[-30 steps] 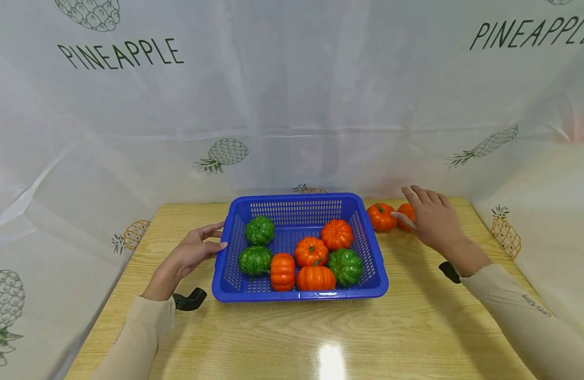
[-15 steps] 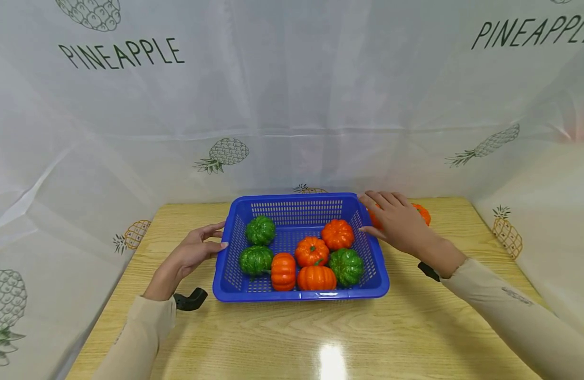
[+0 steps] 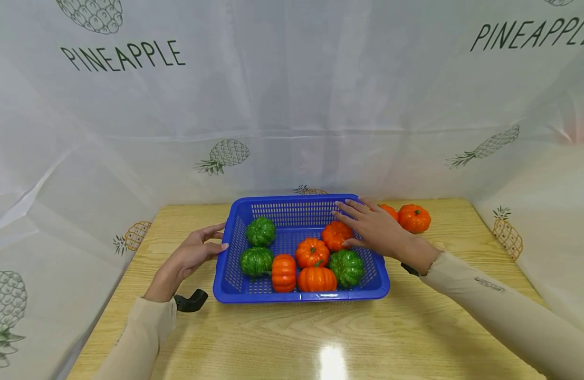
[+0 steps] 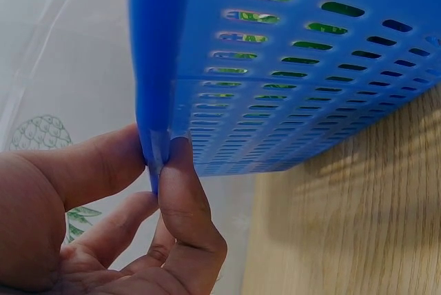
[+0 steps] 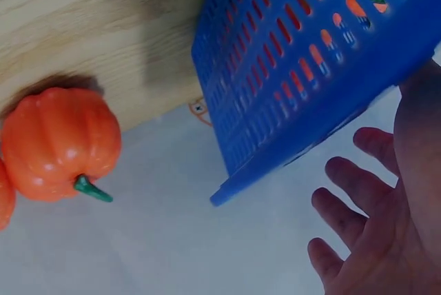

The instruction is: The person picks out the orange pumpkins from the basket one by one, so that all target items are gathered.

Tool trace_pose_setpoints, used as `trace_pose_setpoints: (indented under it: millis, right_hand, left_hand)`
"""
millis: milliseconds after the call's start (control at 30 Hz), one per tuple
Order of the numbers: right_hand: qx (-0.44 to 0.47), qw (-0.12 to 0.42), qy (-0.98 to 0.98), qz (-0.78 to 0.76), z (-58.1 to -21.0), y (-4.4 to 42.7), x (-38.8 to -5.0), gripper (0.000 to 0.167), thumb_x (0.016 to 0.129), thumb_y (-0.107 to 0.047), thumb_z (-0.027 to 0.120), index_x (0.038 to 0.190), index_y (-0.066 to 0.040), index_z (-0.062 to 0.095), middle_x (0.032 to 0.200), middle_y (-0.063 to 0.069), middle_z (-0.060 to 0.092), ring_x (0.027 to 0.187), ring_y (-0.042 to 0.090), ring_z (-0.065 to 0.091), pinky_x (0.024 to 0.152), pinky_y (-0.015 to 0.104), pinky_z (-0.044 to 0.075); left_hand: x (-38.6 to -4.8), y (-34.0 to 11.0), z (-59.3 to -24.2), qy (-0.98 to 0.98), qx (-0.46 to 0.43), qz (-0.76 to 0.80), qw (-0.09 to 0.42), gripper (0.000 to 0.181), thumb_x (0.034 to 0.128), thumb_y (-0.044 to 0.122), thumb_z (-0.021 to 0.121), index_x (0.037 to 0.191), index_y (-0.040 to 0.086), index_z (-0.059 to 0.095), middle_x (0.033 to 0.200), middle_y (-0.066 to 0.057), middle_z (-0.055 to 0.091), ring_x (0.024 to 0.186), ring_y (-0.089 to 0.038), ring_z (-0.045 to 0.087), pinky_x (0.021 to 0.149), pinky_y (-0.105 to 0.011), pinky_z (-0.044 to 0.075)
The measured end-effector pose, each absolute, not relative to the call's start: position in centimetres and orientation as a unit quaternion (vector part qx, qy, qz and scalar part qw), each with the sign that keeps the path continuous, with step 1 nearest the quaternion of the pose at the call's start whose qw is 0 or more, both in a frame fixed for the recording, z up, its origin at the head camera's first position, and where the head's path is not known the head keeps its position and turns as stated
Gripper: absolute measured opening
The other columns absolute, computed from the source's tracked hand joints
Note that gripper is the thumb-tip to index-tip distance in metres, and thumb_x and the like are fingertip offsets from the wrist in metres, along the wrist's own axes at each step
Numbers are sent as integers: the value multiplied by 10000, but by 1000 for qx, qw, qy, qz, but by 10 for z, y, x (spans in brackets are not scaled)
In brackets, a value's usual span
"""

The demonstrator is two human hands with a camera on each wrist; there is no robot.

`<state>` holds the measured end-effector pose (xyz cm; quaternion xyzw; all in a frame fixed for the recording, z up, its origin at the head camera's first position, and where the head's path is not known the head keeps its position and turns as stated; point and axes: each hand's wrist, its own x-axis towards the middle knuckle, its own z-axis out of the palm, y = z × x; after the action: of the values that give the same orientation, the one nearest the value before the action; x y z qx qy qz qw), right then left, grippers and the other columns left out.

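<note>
Left hand (image 3: 197, 253): pinches the left rim of the blue basket (image 3: 254, 297); a light, steady pinch should stop it sliding without tilting it.
Right hand (image 3: 379, 228): over the basket's right rim, fingers spread, nothing visibly gripped; I cannot tell whether it touches the orange pumpkin (image 3: 334, 235) at the basket's right. For taking a pumpkin, fingertips round the ribs and a lift clear of the rim look safest.
Green in basket: three green pumpkins (image 3: 260, 232), two along the left side, one front right.
Orange in basket: four, from front centre-left to the right side.
Orange outside: two outside pumpkins (image 3: 414, 218), beyond the basket's right side; the nearer is partly hidden.
</note>
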<state>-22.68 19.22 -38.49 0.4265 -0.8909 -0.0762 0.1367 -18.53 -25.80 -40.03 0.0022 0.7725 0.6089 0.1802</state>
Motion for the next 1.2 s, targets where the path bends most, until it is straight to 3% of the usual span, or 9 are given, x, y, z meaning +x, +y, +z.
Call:
trace_pose_setpoints:
  millis: [800,1200]
  right_hand:
    - [425,87,-886,-163,-391,167,-232,647,909,-446,816,1422,-82,665,1426,146,658,1324,366,601,1162,521,447]
    - [423,111,-883,-172,-400,164,-236,663,812,-431,912,1353,-110,702,1230,85,726,1188,320,647,1121,490,480]
  left_hand:
    - [-185,-258,-401,771,7,611,180,717,1057,-9,584,1678,7,227,1515,-320,356,918,-100,704,867,-264,606]
    - [-185,-258,-401,775,7,605,179,721,1055,5,593,1679,11,232,1522,-324,349,926,-106,697,858,-267,604]
